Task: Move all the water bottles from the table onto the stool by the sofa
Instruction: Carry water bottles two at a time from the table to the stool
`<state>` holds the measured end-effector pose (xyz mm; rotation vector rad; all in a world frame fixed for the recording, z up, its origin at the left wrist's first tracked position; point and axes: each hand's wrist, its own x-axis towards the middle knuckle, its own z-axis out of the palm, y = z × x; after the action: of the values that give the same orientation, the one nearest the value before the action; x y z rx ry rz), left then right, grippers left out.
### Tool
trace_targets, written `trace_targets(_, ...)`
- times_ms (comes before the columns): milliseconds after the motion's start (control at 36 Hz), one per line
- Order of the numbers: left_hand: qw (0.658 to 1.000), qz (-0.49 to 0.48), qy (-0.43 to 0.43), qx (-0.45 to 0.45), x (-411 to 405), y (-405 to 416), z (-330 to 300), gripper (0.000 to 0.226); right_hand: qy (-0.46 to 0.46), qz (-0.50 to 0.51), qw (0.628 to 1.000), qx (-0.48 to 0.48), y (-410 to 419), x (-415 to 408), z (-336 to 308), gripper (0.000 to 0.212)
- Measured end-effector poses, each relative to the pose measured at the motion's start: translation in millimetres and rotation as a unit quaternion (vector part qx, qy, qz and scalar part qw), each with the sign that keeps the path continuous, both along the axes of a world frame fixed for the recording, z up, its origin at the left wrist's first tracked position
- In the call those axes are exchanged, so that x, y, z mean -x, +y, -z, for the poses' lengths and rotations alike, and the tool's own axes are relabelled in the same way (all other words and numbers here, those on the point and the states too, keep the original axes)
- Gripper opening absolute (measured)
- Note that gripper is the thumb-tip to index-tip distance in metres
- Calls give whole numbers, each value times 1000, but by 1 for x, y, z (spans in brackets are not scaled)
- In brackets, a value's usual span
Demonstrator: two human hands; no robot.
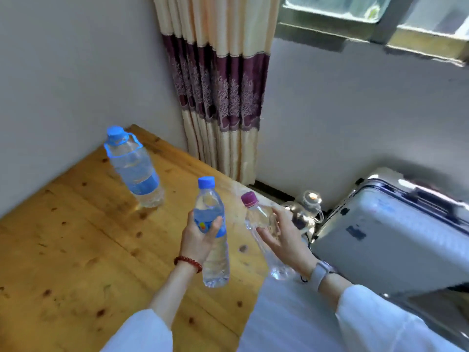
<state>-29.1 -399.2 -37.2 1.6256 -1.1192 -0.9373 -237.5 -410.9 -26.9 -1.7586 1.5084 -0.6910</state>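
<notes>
Three water bottles are showing. One, the big bottle (pixel 135 168) with a blue cap and a blue carry loop, is standing upright on the wooden worktop (pixel 63 250) near the wall, well apart from both hands. The other two are being held in the air over the worktop's right edge.

The left hand (pixel 200 240) is gripping the blue-cap bottle (pixel 213 240) round its blue label, its fingers curled behind the bottle and the thumb pressing on the front. The bottle is tilting slightly, cap up, with its base hanging clear of the worktop. A red bead bracelet (pixel 188 263) is sitting on that wrist.

The right hand (pixel 284 237) is holding the purple-cap bottle (pixel 261 224) at its middle, with fingers loosely spread along the clear body and wrapping it from the right. This bottle is leaning with its cap toward the left and its base pointing down toward the person. A pale watch (pixel 320 273) is on that wrist. Both arms are wearing white sleeves.

One silver suitcase (pixel 390 237) is lying to the right of the worktop, with a shiny kettle (pixel 304 212) just beside it by the wall. One cream and purple curtain (pixel 220 97) is hanging in the corner, under a window (pixel 355 16).
</notes>
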Motion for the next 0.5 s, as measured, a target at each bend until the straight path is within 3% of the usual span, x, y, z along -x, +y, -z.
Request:
trace_targets(250, 971, 235, -30, 26, 246, 47, -24, 67, 25, 221, 975, 9, 134, 228, -13, 49)
trace_targets(361, 930, 359, -67, 26, 365, 91, -20, 59, 37, 339, 940, -5, 215, 330, -12, 54)
trace_targets(500, 865, 490, -102, 30, 510, 147, -21, 64, 10, 480, 877, -3, 311, 437, -14, 51)
